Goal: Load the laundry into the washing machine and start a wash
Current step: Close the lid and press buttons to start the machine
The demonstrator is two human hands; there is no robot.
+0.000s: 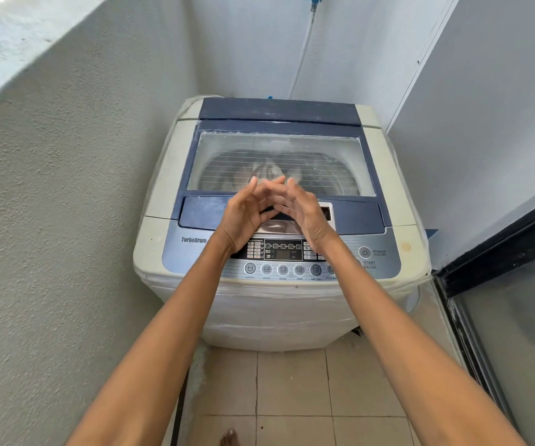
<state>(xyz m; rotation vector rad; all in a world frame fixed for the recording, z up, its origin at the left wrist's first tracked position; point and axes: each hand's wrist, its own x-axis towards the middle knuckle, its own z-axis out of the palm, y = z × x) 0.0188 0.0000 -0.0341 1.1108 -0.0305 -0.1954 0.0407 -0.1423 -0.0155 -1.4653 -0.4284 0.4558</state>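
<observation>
A top-loading washing machine (163,194) with a cream body and blue trim stands in a narrow corner. Its transparent lid (324,156) is down, and cloth shows dimly in the drum beneath it. The control panel (279,268) with a row of round buttons runs along the front; the power button (364,252) and the start/pause label sit at its right. My left hand (243,217) and my right hand (304,214) hover together above the lid's front edge, fingers relaxed and fingertips near each other, holding nothing.
A rough plastered wall (66,220) hems in the left, smooth white walls the back and right. A water hose (303,53) runs down from a blue tap. A dark-framed glass door (501,317) stands at the right. Beige floor tiles (291,381) lie in front, with toes at the bottom edge.
</observation>
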